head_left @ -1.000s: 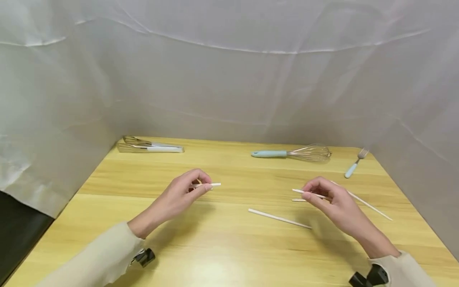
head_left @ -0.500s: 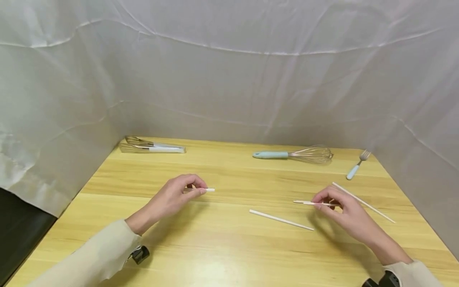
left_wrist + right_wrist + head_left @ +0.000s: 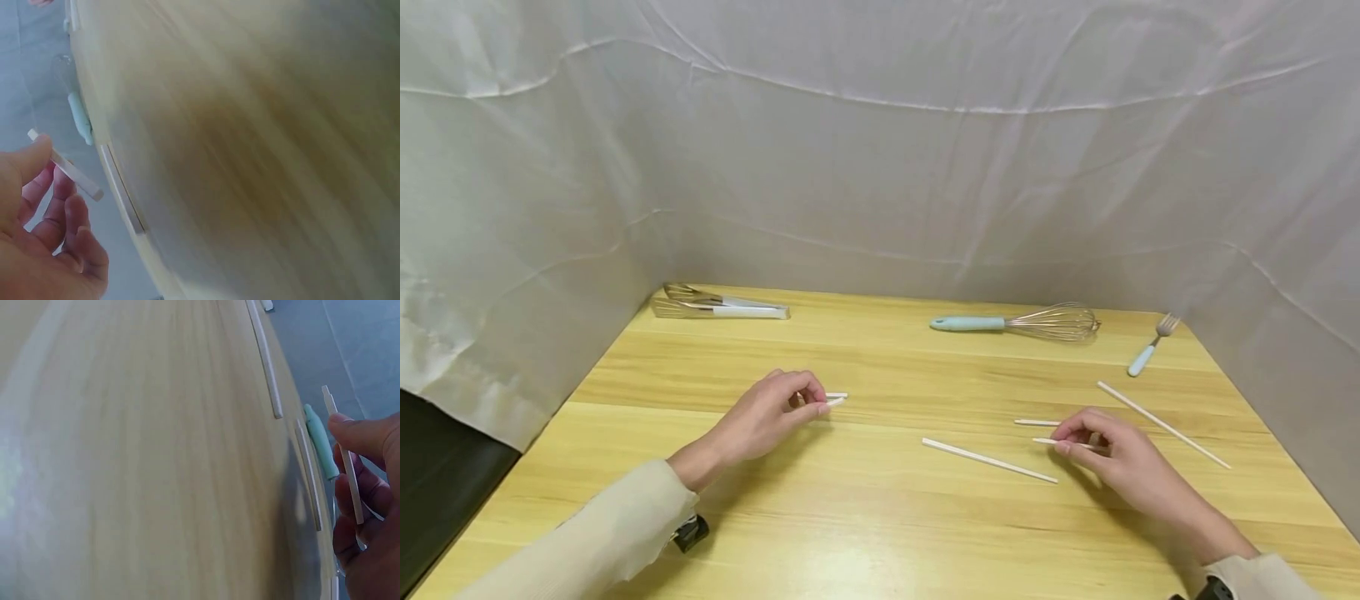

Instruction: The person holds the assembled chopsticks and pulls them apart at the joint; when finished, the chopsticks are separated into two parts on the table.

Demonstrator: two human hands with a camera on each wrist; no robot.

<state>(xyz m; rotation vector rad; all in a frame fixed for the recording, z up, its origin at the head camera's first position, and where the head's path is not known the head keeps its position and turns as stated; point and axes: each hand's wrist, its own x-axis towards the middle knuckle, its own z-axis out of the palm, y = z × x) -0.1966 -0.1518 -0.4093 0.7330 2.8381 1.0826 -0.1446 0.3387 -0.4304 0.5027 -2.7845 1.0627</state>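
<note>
In the head view my left hand [image 3: 760,425] pinches a short white chopstick piece [image 3: 80,176] between thumb and fingers, just above the table. Another short piece [image 3: 838,394] lies right behind it, partly hidden by the hand. My right hand [image 3: 1116,454] pinches a second short chopstick piece [image 3: 354,487], whose uneven end shows in the right wrist view. Beyond the right fingertips a further short piece [image 3: 1036,422] lies on the wood. A longer chopstick [image 3: 988,461] rests between the hands, and a similar long chopstick [image 3: 1163,424] slants to the right of my right hand.
Metal tongs [image 3: 722,308] with white handles lie at the table's back left. A whisk [image 3: 967,323] with a pale blue handle lies along the back edge, and a fork [image 3: 1142,360] at the back right. Grey cloth [image 3: 880,183] walls in the wooden table [image 3: 865,517].
Both hands have come down closer to the table. My right hand has drawn slightly toward me with its piece, apart from the piece lying there. The left hand has shifted a little left.
</note>
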